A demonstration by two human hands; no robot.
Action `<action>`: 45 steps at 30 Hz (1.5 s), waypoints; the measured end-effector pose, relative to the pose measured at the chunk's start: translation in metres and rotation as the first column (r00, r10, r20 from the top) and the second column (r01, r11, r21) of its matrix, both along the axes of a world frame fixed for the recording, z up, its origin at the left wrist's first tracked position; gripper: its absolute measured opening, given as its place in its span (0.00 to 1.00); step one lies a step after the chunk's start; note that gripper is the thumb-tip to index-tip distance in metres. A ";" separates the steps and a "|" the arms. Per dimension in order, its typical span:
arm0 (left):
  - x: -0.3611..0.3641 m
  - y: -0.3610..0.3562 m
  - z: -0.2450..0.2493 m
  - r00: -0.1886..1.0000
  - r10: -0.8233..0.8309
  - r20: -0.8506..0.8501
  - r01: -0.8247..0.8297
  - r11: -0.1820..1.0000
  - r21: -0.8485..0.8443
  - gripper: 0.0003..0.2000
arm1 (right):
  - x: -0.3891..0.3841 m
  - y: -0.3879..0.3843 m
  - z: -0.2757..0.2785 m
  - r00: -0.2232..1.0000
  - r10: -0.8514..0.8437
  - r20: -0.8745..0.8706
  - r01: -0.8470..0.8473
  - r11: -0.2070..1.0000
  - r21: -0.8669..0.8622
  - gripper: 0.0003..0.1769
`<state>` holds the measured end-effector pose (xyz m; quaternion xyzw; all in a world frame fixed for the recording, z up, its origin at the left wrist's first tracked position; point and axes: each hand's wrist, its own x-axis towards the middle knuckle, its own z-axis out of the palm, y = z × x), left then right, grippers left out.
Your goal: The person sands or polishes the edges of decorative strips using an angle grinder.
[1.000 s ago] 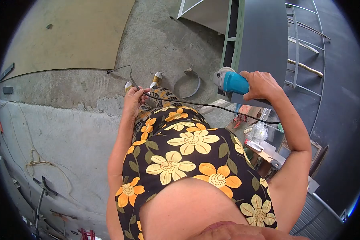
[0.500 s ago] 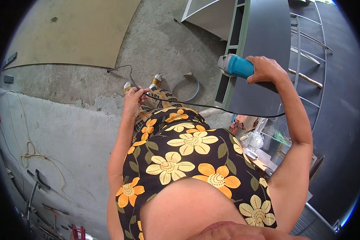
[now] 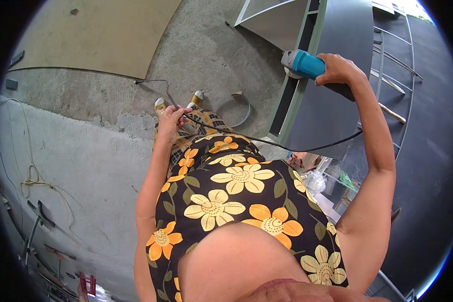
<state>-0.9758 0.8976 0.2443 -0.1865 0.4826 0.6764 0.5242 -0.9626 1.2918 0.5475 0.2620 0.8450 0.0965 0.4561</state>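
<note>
A teal angle grinder [image 3: 307,65] with a grey head is held up at the upper right by my right hand [image 3: 339,69], its fingers wrapped round the body. Its black cable [image 3: 267,140] sags from the tool's rear across my front to my left hand [image 3: 171,119]. There the fingers are closed on the cable in front of my thighs. Beyond that hand the cable runs on down to the concrete floor. The grinder's head points left, above the edge of a green-framed dark panel.
A large tan board [image 3: 95,38] lies on the floor at the upper left. A dark panel [image 3: 337,35] in a green frame stands beside my right hand, with a metal ladder [image 3: 411,65] further right. A curved grey strip [image 3: 247,111] lies near my feet.
My right hand and the grinder have moved slightly up and to the right. My left hand still holds the cable, a little lower. The view has shifted slightly.
</note>
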 end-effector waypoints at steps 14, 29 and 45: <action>0.003 0.011 -0.021 0.979 -0.198 -0.056 0.194 0.979 -0.060 0.07 | 0.029 -0.028 -0.006 0.994 -0.009 0.108 0.022 0.992 -0.126 0.43; -0.011 0.086 0.037 0.723 -0.518 -0.456 0.638 0.755 0.154 0.18 | 0.070 -0.056 0.023 0.997 -0.081 -0.013 0.079 0.993 -0.090 0.45; -0.042 -0.010 -0.130 0.963 0.158 -0.217 -0.238 0.879 -0.413 0.23 | 0.079 -0.052 0.024 0.991 -0.123 -0.047 0.119 0.990 -0.071 0.45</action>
